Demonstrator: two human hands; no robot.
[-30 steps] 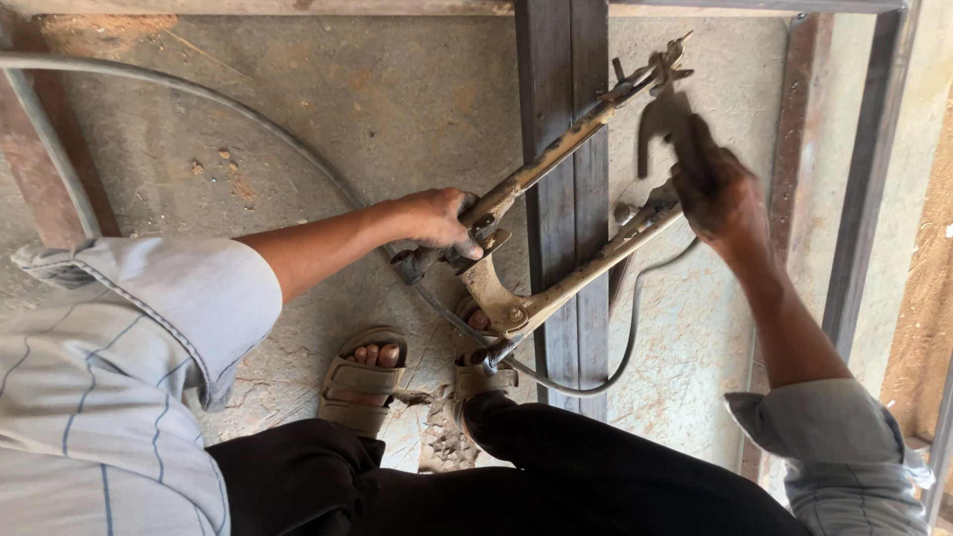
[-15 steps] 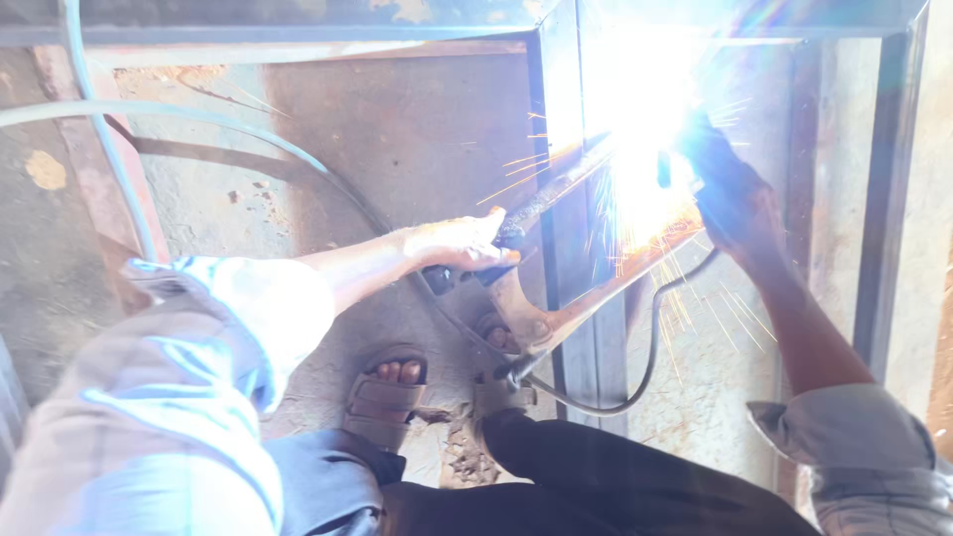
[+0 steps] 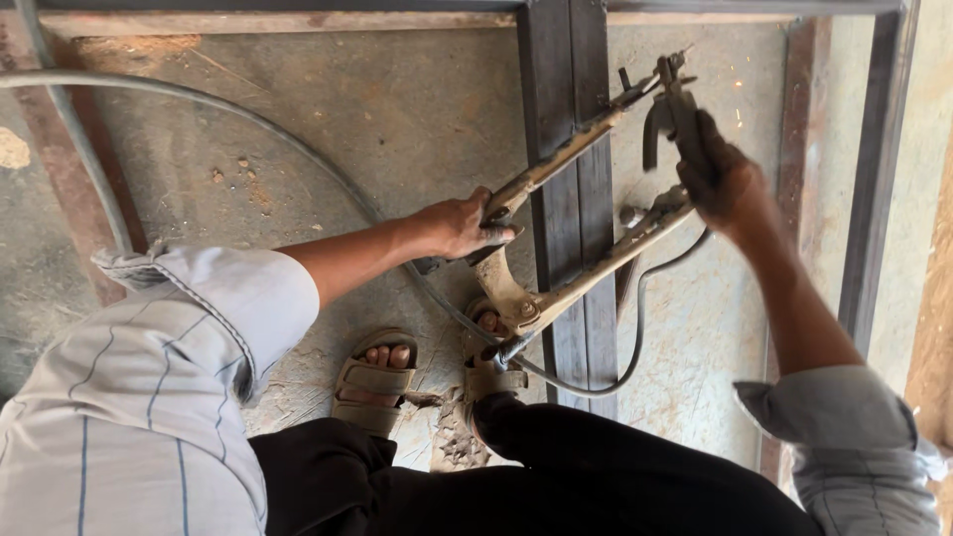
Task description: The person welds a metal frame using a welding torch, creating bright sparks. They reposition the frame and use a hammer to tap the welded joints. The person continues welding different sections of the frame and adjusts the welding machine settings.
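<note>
My left hand [image 3: 459,224] grips the near end of a long rusty metal arm [image 3: 566,159] that crosses a dark steel post [image 3: 568,89] lying on the concrete. My right hand [image 3: 728,182] is closed around a dark welding electrode holder [image 3: 673,107], whose tip sits near the far end of that arm. A second rusty arm [image 3: 611,260] runs under my right hand and meets the first at a pivot [image 3: 523,308] near my feet. A black cable [image 3: 635,337] loops from the holder down past the post.
Dark steel frame bars lie along the top [image 3: 298,8] and right [image 3: 874,179] of the concrete floor. A grey hose [image 3: 199,99] curves across the floor. My sandalled feet [image 3: 375,377] stand by the post. A rusty bar [image 3: 69,169] lies at left.
Half a second ago a bright welding arc and sparks flared at the holder's tip. The flare is gone now, with a few faint sparks left. Both hands keep their grips.
</note>
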